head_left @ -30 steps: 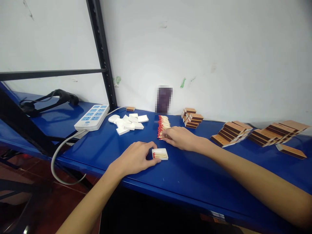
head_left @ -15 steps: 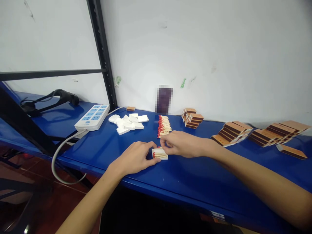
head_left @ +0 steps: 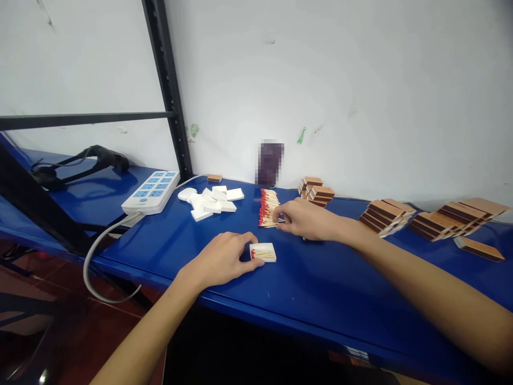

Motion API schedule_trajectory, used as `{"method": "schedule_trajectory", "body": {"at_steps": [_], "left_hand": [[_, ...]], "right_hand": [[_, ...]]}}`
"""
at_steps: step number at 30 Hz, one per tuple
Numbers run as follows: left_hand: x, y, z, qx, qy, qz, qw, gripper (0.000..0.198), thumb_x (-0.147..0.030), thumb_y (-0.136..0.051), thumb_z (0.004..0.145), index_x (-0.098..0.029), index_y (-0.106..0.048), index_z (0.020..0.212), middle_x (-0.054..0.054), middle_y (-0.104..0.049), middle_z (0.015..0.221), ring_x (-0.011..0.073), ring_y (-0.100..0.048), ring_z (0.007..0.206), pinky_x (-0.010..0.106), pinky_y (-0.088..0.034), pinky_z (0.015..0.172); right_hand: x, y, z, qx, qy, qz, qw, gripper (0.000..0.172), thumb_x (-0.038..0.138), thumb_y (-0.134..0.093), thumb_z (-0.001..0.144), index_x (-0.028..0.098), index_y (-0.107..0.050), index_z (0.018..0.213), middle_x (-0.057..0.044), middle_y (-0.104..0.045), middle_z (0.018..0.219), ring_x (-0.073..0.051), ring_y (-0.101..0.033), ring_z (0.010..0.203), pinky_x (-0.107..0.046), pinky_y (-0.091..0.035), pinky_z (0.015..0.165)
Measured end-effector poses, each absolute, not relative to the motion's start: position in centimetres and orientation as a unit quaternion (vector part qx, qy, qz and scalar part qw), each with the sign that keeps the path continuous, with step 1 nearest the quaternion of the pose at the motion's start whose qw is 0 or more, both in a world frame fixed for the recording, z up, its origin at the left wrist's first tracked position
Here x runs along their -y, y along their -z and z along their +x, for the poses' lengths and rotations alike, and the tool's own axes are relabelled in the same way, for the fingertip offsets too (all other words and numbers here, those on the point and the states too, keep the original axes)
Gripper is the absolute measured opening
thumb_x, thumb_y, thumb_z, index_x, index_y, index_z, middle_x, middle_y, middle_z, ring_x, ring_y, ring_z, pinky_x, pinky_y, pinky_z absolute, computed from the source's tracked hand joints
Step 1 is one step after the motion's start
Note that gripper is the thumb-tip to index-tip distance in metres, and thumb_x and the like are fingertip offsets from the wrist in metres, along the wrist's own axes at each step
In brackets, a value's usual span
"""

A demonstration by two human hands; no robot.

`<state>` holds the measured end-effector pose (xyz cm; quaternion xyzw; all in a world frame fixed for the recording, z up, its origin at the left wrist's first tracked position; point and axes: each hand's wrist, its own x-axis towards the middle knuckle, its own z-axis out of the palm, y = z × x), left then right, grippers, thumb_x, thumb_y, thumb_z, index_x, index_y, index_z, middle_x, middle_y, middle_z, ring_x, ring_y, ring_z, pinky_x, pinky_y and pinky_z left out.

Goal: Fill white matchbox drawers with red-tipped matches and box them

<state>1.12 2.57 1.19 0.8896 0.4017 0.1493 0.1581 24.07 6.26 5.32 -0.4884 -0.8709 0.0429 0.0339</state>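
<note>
My left hand point(head_left: 228, 259) rests on the blue surface, thumb and forefinger gripping the left end of a small white matchbox tray point(head_left: 270, 250). Several red-headed matches point(head_left: 262, 255) lie in that tray, heads to the left. Beyond it is a long row of loose matches point(head_left: 269, 206), their heads also facing left. My right hand point(head_left: 306, 218) is at the near right side of this row, its thumb and forefinger curled closely around the wooden ends of some matches. Exactly how many are between the fingertips is hidden.
White tray-like boxes point(head_left: 216, 203) lie heaped at the left, beside a power strip point(head_left: 152, 191). Brown matchbox sleeves stand in stacks point(head_left: 387, 214) along the wall. One single matchbox point(head_left: 215, 178) lies at the back. A black shelf post point(head_left: 170, 91) rises at left.
My right hand has moved from the tray up and away to the loose matches. The tray's inside now shows more fully. My left hand stays on the tray.
</note>
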Motion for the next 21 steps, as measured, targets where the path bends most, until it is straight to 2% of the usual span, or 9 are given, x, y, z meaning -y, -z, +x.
{"method": "schedule_trajectory", "body": {"at_steps": [4, 12, 21], "left_hand": [[-2.6, -1.2, 1.1, -0.403, -0.144, 0.889, 0.16, 0.039, -0.05, -0.056, 0.087, -0.021, -0.061, 0.111, -0.001, -0.058, 0.069, 0.0191, -0.058, 0.067, 0.026, -0.034, 0.056], [-2.6, -1.3, 1.1, -0.399, -0.146, 0.892, 0.155, 0.039, -0.051, -0.055, 0.087, -0.021, -0.061, 0.112, -0.001, -0.059, 0.07, 0.0191, -0.057, 0.067, 0.025, -0.033, 0.056], [-2.6, -1.2, 1.0, -0.398, -0.148, 0.892, 0.154, 0.039, -0.052, -0.055, 0.087, -0.022, -0.061, 0.111, -0.001, -0.059, 0.069, 0.0189, -0.056, 0.066, 0.025, -0.033, 0.056]], "right_hand": [[-7.2, -4.2, 24.6, 0.875, -0.035, -0.484, 0.004, 0.017, 0.029, -0.057, 0.083, 0.02, -0.069, 0.092, -0.004, -0.067, 0.073, -0.017, -0.059, 0.065, -0.026, -0.037, 0.056], [-7.5, -3.3, 24.2, 0.875, -0.022, -0.482, 0.034, 0.02, 0.024, -0.053, 0.084, 0.019, -0.072, 0.086, -0.005, -0.07, 0.076, -0.017, -0.06, 0.067, -0.026, -0.037, 0.058], [-7.3, -3.5, 24.4, 0.877, -0.089, -0.471, 0.02, 0.02, 0.025, -0.051, 0.085, 0.018, -0.066, 0.075, -0.003, -0.067, 0.069, -0.014, -0.057, 0.061, -0.025, -0.037, 0.057]]}}
